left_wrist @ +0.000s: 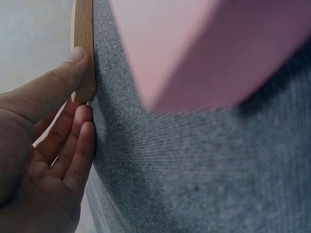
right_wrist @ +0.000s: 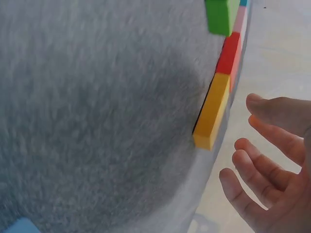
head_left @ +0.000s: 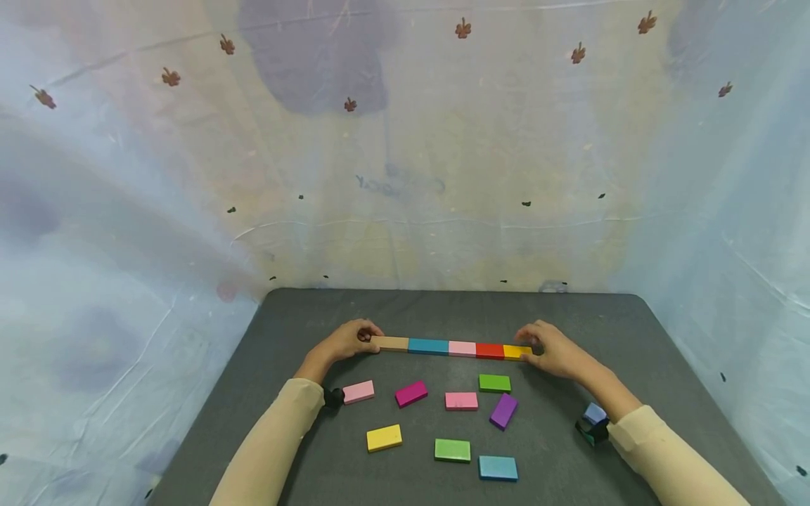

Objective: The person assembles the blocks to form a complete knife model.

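Observation:
A straight row of wooden blocks runs across the table's far half: a natural-wood block (head_left: 394, 344), a blue block (head_left: 428, 346), a pink block (head_left: 462, 348), a red block (head_left: 490, 351) and an orange-yellow block (head_left: 515, 351). My left hand (head_left: 346, 341) pinches the row's left end, its thumb (left_wrist: 75, 60) on the natural-wood block's side and fingers by its end. Near the right end is my right hand (head_left: 558, 351), its fingers (right_wrist: 262, 167) loosely spread. The right wrist view shows a gap between it and the orange-yellow block (right_wrist: 212, 111).
Loose blocks lie nearer me on the grey table (head_left: 354, 485): pink (head_left: 358, 391), magenta (head_left: 411, 393), another pink (head_left: 461, 401), green (head_left: 494, 383), purple (head_left: 503, 412), yellow (head_left: 384, 438), green (head_left: 452, 450), blue (head_left: 498, 468). A light blue block (head_left: 595, 413) sits beside my right wrist.

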Motion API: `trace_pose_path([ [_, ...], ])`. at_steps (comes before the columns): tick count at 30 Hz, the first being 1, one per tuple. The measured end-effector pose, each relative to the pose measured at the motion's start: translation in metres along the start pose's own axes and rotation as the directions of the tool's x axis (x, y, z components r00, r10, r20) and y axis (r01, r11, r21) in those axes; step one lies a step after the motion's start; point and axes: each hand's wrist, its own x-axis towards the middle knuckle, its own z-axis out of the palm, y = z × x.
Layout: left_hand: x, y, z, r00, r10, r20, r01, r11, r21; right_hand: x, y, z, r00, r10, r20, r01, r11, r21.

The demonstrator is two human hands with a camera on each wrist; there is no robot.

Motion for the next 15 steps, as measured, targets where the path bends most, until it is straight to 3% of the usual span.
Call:
trace_pose_path([
  [15, 0.000, -0.001, 0.001, 1.000, -0.020, -0.010, 0.020, 1.000, 0.005, -0.016, -0.021, 0.014, 0.995, -0.099, 0.016, 0.098, 0.995, 0.032],
])
